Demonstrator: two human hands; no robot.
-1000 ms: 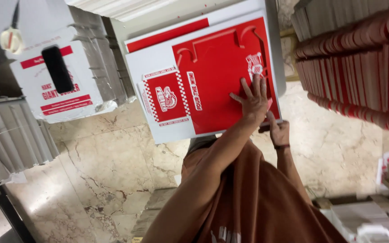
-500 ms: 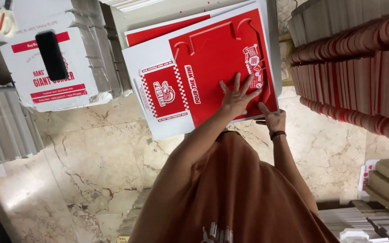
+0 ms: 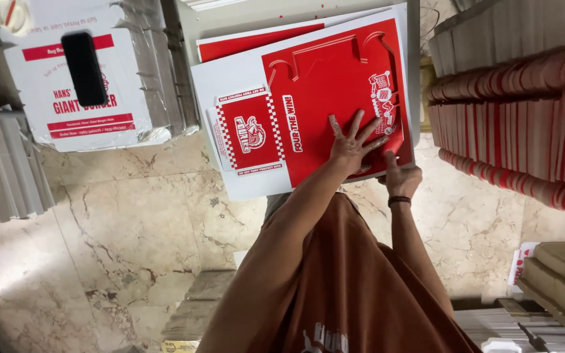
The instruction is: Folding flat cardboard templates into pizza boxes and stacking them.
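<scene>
A flat red printed cardboard sheet lies on top of a pile of white-and-red die-cut sheets. My left hand rests flat on the red sheet with its fingers spread, holding nothing. My right hand, with a dark band on the wrist, grips the near right edge of that top sheet, thumb on top. Both arms reach out from my brown shirt.
A white carton with a black phone on it stands at the far left. Rows of folded red-and-white boxes line the right. Grey stacks sit left, cardboard piles lower right, on a marble floor.
The view has shifted a little. My left hand has slid slightly left on the red sheet; my right hand stays at its edge.
</scene>
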